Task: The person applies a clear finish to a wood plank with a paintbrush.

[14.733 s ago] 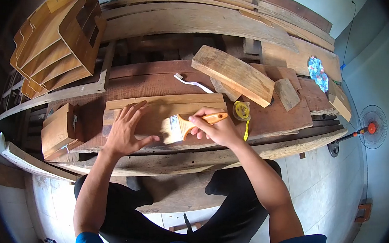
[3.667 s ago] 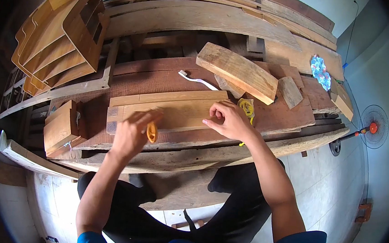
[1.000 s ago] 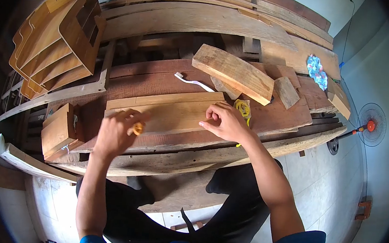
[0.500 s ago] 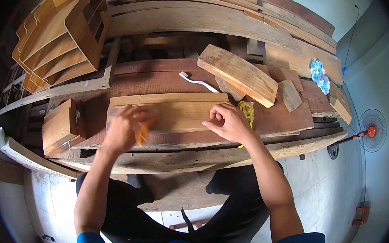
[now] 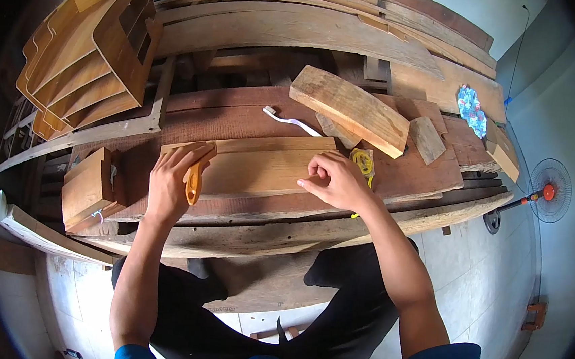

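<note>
My left hand (image 5: 169, 180) is closed around a paintbrush (image 5: 194, 182) with an orange handle, over the left end of a flat wooden board (image 5: 254, 170). The handle's end, with a hole in it, points toward me. The fingers partly hide the brush head. My right hand (image 5: 335, 180) rests on the board's right end, its fingers loosely curled and the thumb tip a little apart from them. Nothing shows inside that curl. Just right of it is a roll of yellow tape or cord (image 5: 363, 162). A white toothbrush (image 5: 292, 121) lies behind the board.
A thick wooden block (image 5: 350, 110) and a small wood offcut (image 5: 427, 140) lie at the back right. On the left are a wooden box (image 5: 91, 181) and a tiered wooden rack (image 5: 101, 57). A blue patterned cloth (image 5: 472, 112) and a standing fan (image 5: 548, 193) are at right.
The left hand, blurred before, now shows sharply a little further left and higher, with the paintbrush still in it. The right hand has stayed in place on the board.
</note>
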`<act>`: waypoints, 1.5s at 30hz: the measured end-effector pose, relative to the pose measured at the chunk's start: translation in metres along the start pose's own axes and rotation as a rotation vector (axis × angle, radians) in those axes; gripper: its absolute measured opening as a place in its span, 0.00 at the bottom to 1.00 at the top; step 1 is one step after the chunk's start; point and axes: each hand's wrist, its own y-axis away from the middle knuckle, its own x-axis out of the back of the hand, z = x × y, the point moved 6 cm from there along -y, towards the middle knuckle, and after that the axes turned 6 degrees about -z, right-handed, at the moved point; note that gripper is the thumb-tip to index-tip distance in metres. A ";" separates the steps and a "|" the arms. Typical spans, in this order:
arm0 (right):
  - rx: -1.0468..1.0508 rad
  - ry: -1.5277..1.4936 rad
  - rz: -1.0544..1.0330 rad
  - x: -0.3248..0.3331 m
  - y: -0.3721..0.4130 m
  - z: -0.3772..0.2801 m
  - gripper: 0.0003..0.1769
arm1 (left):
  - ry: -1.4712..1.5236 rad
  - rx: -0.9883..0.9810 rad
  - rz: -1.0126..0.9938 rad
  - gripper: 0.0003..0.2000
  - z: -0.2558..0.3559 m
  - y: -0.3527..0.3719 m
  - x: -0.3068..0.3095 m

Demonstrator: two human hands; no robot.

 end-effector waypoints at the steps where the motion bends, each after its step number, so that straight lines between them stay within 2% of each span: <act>1: -0.010 0.007 -0.014 -0.001 0.000 0.002 0.19 | -0.013 0.060 -0.059 0.14 -0.011 0.004 -0.010; 4: -0.007 0.046 -0.031 -0.006 0.000 0.002 0.23 | -0.025 -0.004 -0.174 0.18 -0.003 0.007 -0.034; 6: 0.026 0.096 -0.007 -0.011 0.006 -0.012 0.28 | 0.014 -0.097 -0.159 0.18 0.025 0.008 -0.039; 7: 0.086 -0.015 -0.034 -0.025 0.008 -0.022 0.39 | 0.052 -0.092 -0.171 0.18 0.038 0.008 -0.042; 8: 0.224 -0.198 0.034 -0.027 0.010 -0.050 0.45 | 0.093 -0.085 -0.181 0.17 0.051 0.008 -0.046; 10: 0.190 -0.263 0.045 -0.041 0.018 -0.083 0.50 | 0.102 -0.062 -0.179 0.17 0.070 0.009 -0.051; 11: 0.187 -0.240 0.054 -0.046 0.017 -0.082 0.51 | 0.112 -0.100 -0.143 0.18 0.074 0.010 -0.053; 13: 0.184 -0.189 0.075 -0.052 0.011 -0.078 0.52 | 0.123 -0.041 -0.165 0.18 0.075 0.008 -0.052; 14: 0.212 -0.152 0.126 -0.048 0.010 -0.083 0.50 | 0.128 -0.013 -0.173 0.18 0.075 0.006 -0.052; 16: 0.272 -0.075 0.227 -0.035 0.007 -0.098 0.47 | 0.049 0.029 -0.189 0.23 0.079 0.008 -0.056; 17: 0.265 -0.077 0.242 -0.029 0.006 -0.107 0.38 | 0.010 0.051 -0.221 0.26 0.082 0.010 -0.057; 19: 0.168 -0.053 0.187 -0.032 0.002 -0.095 0.29 | 0.017 0.148 -0.323 0.33 0.084 0.011 -0.067; 20: 0.118 -0.041 0.160 -0.035 -0.001 -0.085 0.25 | 0.016 0.127 -0.297 0.34 0.085 0.009 -0.061; 22: 0.180 -0.326 0.334 -0.029 -0.014 -0.055 0.15 | 0.015 0.087 -0.245 0.36 0.081 0.004 -0.045; 23: 0.106 -0.368 0.336 -0.015 -0.020 -0.046 0.12 | -0.018 0.136 -0.363 0.42 0.066 0.004 -0.051; 24: 0.032 -0.409 0.339 0.000 -0.024 -0.038 0.10 | -0.041 0.138 -0.371 0.45 0.053 0.003 -0.049; 26: -0.125 -0.612 0.291 -0.002 -0.034 -0.001 0.10 | -0.089 0.139 -0.387 0.49 0.025 0.001 -0.044; 27: -0.110 -0.593 0.351 0.001 -0.037 0.001 0.09 | -0.050 0.168 -0.417 0.53 0.012 0.003 -0.043; 30: -0.131 -0.550 0.231 -0.010 -0.040 -0.019 0.08 | -0.039 0.112 -0.423 0.54 -0.001 0.007 -0.041; 31: -0.055 -0.620 0.195 -0.024 -0.040 -0.026 0.09 | -0.040 0.099 -0.408 0.54 -0.004 0.007 -0.042; 32: -0.048 -0.754 0.104 -0.041 -0.039 -0.035 0.09 | -0.041 0.085 -0.396 0.55 -0.006 0.008 -0.045; 34: -0.037 -0.732 -0.125 -0.057 -0.036 -0.049 0.10 | -0.044 0.057 -0.377 0.55 -0.007 0.011 -0.048; 35: -0.002 -0.741 -0.128 -0.059 -0.038 -0.045 0.10 | -0.041 0.063 -0.391 0.55 -0.007 0.011 -0.048; 36: -0.075 -0.845 -0.060 -0.054 -0.040 -0.037 0.13 | -0.037 0.070 -0.401 0.55 -0.007 0.011 -0.047; 38: -0.083 -0.978 0.291 -0.043 -0.048 -0.015 0.15 | -0.035 0.076 -0.412 0.54 -0.004 0.011 -0.044; 39: -0.083 -0.945 0.362 -0.038 -0.049 -0.011 0.16 | -0.038 0.073 -0.414 0.54 -0.001 0.011 -0.042; 42: -0.124 -0.930 0.016 -0.059 -0.045 -0.025 0.16 | -0.042 0.066 -0.408 0.53 0.002 0.008 -0.042; 43: -0.074 -0.933 -0.090 -0.065 -0.044 -0.033 0.15 | -0.043 0.072 -0.413 0.52 0.000 0.010 -0.043; 45: -0.174 -0.975 0.071 -0.056 -0.043 -0.019 0.16 | -0.031 0.072 -0.369 0.51 -0.001 0.010 -0.048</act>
